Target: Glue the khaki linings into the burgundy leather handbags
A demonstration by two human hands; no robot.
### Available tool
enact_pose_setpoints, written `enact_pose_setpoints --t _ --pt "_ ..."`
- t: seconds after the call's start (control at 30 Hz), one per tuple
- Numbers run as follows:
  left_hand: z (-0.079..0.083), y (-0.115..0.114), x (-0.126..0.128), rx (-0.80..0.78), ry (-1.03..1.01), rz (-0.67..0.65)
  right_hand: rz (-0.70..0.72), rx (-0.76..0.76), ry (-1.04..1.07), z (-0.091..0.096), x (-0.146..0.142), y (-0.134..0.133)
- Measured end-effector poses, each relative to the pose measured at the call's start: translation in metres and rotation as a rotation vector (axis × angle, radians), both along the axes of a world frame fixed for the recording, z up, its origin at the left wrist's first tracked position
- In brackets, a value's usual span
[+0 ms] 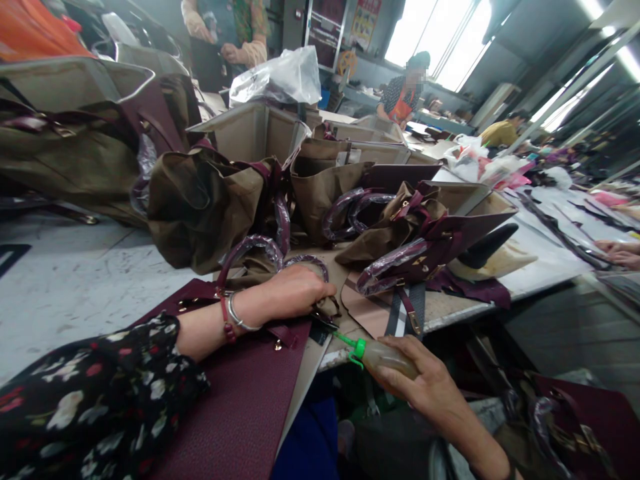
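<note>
My left hand is closed, fingers curled down onto the edge of a maroon leather bag panel that lies on the table; what it pinches is hidden. A plastic-wrapped maroon handle arches just behind that hand. My right hand grips a small glue bottle with a green nozzle, and the tip points left toward the panel's edge under my left fingers.
Several tan and maroon handbags pile up across the grey worktable. A plaid strap hangs over the table edge. A clear plastic bag sits at the back. Other people work at far benches; another person's hand rests at right.
</note>
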State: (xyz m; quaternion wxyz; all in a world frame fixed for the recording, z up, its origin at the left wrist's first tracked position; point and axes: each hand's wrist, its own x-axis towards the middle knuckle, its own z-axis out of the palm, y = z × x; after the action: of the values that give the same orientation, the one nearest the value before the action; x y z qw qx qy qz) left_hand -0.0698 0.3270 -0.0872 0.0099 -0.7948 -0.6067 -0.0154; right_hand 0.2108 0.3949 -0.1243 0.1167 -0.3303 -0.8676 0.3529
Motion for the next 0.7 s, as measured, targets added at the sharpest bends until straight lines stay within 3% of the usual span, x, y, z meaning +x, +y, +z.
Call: enact_pose_setpoints --t 0.17,0.43,0.7 --pt "-0.004 0.0 -0.002 0.022 -0.006 -0.018 0.07 -0.115 -0.021 -0.004 0.0 -0.012" --pt "-0.005 0.001 -0.003 0.035 -0.011 -0.016 0.161 -0.229 -0.094 0.01 -0.005 -0.039" --pt "-0.005 0.0 -0.004 0.05 -0.007 -0.022 0.045 -0.084 -0.041 0.0 0.006 -0.019"
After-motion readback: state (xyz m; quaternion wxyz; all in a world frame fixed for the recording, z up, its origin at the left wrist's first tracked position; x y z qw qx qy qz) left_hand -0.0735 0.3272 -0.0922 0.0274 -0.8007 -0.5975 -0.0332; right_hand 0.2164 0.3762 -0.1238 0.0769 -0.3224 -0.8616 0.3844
